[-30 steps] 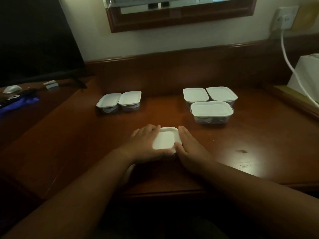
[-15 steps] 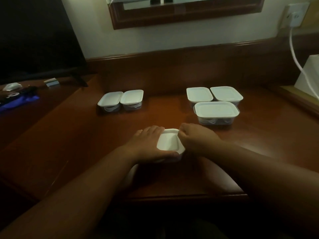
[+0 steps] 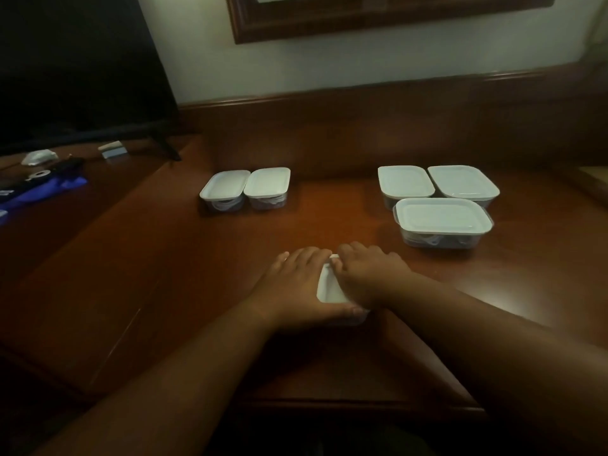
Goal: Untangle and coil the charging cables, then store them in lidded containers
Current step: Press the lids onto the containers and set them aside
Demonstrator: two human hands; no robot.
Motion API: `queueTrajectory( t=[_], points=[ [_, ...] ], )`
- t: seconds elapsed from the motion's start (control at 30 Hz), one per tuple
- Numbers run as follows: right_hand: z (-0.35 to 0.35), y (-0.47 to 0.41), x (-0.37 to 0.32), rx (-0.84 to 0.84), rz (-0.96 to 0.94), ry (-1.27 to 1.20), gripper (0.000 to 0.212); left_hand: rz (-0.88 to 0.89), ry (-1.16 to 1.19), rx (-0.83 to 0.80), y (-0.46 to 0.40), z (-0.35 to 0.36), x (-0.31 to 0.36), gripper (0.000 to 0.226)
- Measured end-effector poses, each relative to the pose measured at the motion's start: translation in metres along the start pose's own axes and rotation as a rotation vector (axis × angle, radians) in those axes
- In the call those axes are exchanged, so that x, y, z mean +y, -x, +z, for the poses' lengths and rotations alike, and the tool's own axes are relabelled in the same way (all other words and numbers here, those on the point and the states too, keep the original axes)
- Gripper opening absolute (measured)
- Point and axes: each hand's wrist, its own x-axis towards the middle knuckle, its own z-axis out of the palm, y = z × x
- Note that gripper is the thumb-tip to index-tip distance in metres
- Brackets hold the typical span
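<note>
A small clear container with a white lid (image 3: 329,287) stands on the wooden desk (image 3: 197,274) near its front edge. My left hand (image 3: 296,284) holds it from the left, fingers along the far side and thumb across the near side. My right hand (image 3: 368,274) lies across the right part of the lid and presses on it, fingertips at the lid's far left corner. Most of the container is hidden under both hands, and no cable shows in it. Further back stand two small lidded containers (image 3: 227,189) (image 3: 268,185) with coiled white cable inside.
Three larger lidded containers (image 3: 404,181) (image 3: 462,184) (image 3: 441,218) sit at the back right. A dark TV screen (image 3: 75,67) stands at the left above a lower surface holding small items and a blue object (image 3: 49,189). A raised wooden back rail (image 3: 362,126) bounds the desk.
My right hand moved from the container's right side up onto the lid and now covers more of it. My left hand stayed on the container's left side.
</note>
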Motion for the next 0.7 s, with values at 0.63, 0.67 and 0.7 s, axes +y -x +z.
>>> queueTrajectory(
  t=[0.63, 0.67, 0.7],
  points=[
    [-0.016, 0.005, 0.033, 0.396, 0.083, -0.168, 0.027, 0.283, -0.12, 0.025, 0.036, -0.005, -0.024, 0.077],
    [-0.017, 0.007, 0.043, 0.477, 0.069, -0.118, 0.024, 0.275, -0.211, -0.007, 0.036, -0.009, -0.024, 0.081],
    [-0.017, 0.007, 0.054, 0.542, 0.042, -0.061, 0.022, 0.268, -0.281, -0.01, 0.033, -0.011, -0.024, 0.084]
  ],
)
